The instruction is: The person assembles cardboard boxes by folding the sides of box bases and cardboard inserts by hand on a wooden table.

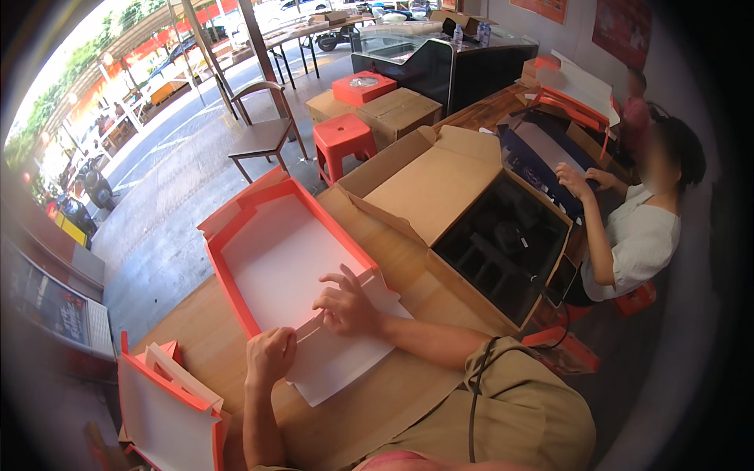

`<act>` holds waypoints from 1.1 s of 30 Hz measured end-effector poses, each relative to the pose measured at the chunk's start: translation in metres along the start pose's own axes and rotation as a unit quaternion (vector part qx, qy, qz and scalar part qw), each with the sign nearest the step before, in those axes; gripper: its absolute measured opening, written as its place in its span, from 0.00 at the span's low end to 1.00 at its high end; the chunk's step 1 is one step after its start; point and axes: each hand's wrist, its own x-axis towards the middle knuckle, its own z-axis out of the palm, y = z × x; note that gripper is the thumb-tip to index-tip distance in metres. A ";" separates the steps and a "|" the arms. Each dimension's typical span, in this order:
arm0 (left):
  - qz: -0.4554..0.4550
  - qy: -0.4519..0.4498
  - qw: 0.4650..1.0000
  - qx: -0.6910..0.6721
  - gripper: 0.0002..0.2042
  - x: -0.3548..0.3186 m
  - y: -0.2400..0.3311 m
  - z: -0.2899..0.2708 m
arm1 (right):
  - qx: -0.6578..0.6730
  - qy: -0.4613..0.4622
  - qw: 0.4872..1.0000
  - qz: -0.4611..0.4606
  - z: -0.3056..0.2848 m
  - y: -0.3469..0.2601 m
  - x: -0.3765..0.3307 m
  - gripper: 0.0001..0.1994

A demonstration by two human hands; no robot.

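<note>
A shallow cardboard box (275,251) with a white inside and orange-red walls lies on the wooden table in front of me. A white flap (338,365) spreads from its near side toward my body. My left hand (271,355) is closed at the near left corner, its fingers curled over the box's edge. At the near right part of the same edge is my right hand (345,304), its fingers apart and partly bent, the thumb side close to the fold. Whether its fingertips press the cardboard is hard to make out.
An open brown carton (428,184) with a black foam insert (503,243) stands to the right. Beyond it, a person (640,228) handles a dark blue box (542,157). Folded orange-and-white cardboard (169,416) lies at lower left. A red stool (343,141) and chair (263,129) stand past the table.
</note>
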 end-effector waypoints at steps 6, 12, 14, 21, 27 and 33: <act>0.007 0.004 1.000 0.006 0.04 0.001 -0.002 0.005 | -0.016 0.021 1.000 0.012 -0.003 0.000 0.001 0.11; 0.002 0.021 1.000 0.011 0.04 -0.004 -0.009 0.006 | -0.005 0.022 1.000 0.013 0.000 0.003 0.006 0.13; -0.012 0.006 1.000 0.018 0.04 -0.008 -0.008 0.005 | 0.007 0.011 1.000 0.026 0.005 0.002 0.001 0.12; -0.002 0.014 1.000 0.004 0.03 -0.005 -0.010 0.009 | -0.011 0.004 0.999 0.034 0.000 0.002 0.003 0.14; 0.001 0.023 1.000 0.006 0.03 -0.004 -0.009 0.010 | -0.014 0.002 0.999 0.032 -0.002 0.000 0.007 0.14; 0.003 0.028 1.000 0.004 0.02 -0.002 -0.008 0.010 | -0.015 0.003 1.000 0.021 -0.002 0.001 0.006 0.15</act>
